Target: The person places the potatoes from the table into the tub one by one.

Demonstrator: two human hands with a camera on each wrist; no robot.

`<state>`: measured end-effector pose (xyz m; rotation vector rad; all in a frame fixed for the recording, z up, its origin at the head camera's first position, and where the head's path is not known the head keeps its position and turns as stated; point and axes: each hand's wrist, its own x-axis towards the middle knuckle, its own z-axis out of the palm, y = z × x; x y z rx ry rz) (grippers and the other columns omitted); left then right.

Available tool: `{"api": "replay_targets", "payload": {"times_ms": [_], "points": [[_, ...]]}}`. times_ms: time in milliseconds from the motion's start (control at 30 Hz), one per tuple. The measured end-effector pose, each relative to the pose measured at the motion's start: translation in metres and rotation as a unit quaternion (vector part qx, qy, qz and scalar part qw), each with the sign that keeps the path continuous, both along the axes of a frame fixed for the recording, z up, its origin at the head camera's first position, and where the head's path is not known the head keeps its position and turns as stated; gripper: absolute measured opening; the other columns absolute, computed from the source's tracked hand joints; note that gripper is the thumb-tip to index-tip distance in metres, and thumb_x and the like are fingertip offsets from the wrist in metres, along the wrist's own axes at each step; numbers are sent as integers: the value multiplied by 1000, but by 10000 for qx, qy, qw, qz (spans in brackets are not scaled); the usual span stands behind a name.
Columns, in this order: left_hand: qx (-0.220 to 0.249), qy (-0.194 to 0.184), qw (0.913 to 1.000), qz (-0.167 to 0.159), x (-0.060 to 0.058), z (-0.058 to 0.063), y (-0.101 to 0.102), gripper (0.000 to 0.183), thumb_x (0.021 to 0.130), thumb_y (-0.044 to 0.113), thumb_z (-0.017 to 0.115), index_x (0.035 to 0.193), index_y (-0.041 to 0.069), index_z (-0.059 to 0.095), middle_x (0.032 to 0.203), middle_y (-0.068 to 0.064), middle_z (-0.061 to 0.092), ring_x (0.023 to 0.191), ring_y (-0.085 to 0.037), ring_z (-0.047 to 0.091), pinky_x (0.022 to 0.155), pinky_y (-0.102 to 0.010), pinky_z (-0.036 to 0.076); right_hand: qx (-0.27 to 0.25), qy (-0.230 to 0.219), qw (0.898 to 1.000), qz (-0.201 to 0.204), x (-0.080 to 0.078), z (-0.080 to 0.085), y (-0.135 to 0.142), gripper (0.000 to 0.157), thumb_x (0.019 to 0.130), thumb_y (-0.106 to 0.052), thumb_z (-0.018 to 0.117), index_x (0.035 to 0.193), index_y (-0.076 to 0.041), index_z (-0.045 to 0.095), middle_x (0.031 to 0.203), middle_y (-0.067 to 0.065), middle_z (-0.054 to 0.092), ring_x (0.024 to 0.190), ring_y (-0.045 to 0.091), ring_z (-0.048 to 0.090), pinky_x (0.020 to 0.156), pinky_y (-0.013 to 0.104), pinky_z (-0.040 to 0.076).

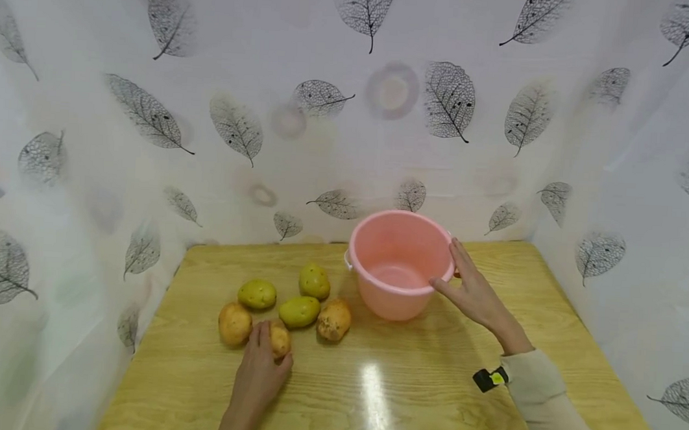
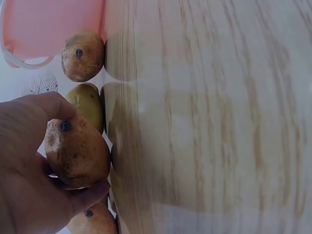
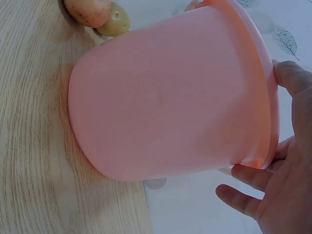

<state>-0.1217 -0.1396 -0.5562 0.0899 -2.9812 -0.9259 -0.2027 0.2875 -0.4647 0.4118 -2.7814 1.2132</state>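
Observation:
My left hand (image 1: 258, 374) grips a brown potato (image 2: 78, 153) at the front of a group on the table, thumb on one side and fingers on the other. Beside it sits another potato (image 1: 234, 324), and a third potato (image 1: 334, 319) lies nearer the bucket. Greenish-yellow oval pieces of produce (image 1: 257, 295) lie just behind; their exact kind is unclear. To the right stands a pink bucket (image 3: 161, 97), its inside bare in the head view. My right hand (image 1: 477, 296) holds its rim at the right side, thumb and fingers spread along it.
The wooden table (image 1: 429, 382) runs back to a pale curtain (image 1: 348, 144) printed with dark leaves, which also closes off both sides. A white handle (image 1: 348, 260) hangs at the bucket's left. A small black device (image 1: 490, 380) sits at the right wrist.

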Motion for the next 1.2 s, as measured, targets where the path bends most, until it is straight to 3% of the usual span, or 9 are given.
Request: {"api": "replay_targets", "payload": {"times_ms": [367, 733, 933, 1200], "points": [[428, -314, 9986, 85, 0, 0, -4, 86, 91, 21, 70, 158, -7, 24, 159, -31, 28, 145, -51, 33, 114, -64, 35, -64, 36, 10000, 38, -2, -1, -1, 97, 100, -41, 67, 166, -6, 5, 172, 14, -1, 131, 47, 51, 109, 66, 40], [1078, -555, 9925, 181, -1, 22, -9, 85, 92, 23, 67, 161, 2, 22, 162, -27, 26, 147, -49, 30, 116, -65, 31, -53, 38, 10000, 69, -3, -3, 1, 96, 100, -41, 66, 166, -9, 4, 173, 13, -1, 127, 46, 54, 106, 66, 43], [1630, -66, 9866, -26, -5, 37, -12, 83, 93, 18, 70, 159, -3, 24, 158, -31, 30, 142, -48, 36, 113, -66, 35, -68, 1, 9999, 83, -3, -3, 2, 97, 100, -41, 67, 166, -8, 3, 173, 13, -1, 126, 45, 55, 105, 67, 44], [1754, 216, 9840, -211, -11, 65, -14, 83, 95, 21, 71, 160, -3, 24, 159, -28, 30, 136, -45, 43, 105, -63, 43, 1, -17, 10000, 55, -2, -1, 1, 98, 100, -43, 66, 166, -7, 4, 172, 14, -2, 127, 45, 54, 106, 66, 44]]}}
